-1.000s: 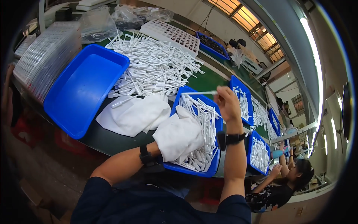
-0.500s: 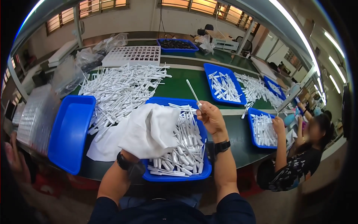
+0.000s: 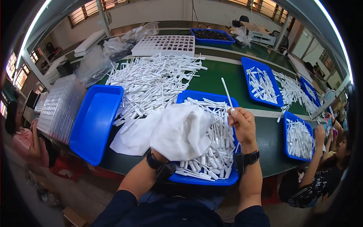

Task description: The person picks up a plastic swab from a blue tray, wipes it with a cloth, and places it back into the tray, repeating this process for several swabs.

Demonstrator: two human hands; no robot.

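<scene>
My right hand (image 3: 245, 123) pinches a white plastic pipette (image 3: 227, 93) by its bulb end, its thin stem pointing up and slightly left. Over my left hand (image 3: 159, 155) hangs a white cloth (image 3: 180, 132); only skin by the wrist shows, and the fingers are hidden beneath it. Both hands are above a blue tray (image 3: 210, 182) filled with loose white pipettes (image 3: 217, 153). The cloth covers the tray's left part. Another piece of white cloth (image 3: 136, 137) lies flat on the table just left of it.
A large heap of pipettes (image 3: 155, 75) lies beyond the cloth. An empty blue tray (image 3: 90, 128) stands left, beside stacked clear plastic trays (image 3: 62, 108). More pipette-filled blue trays (image 3: 278, 101) are at the right, near a co-worker (image 3: 321, 181). Another person (image 3: 32, 142) sits at far left.
The whole scene has shifted right in the picture as my view turned left. The pipette in my right hand stands a little more upright. My left hand stays under the cloth.
</scene>
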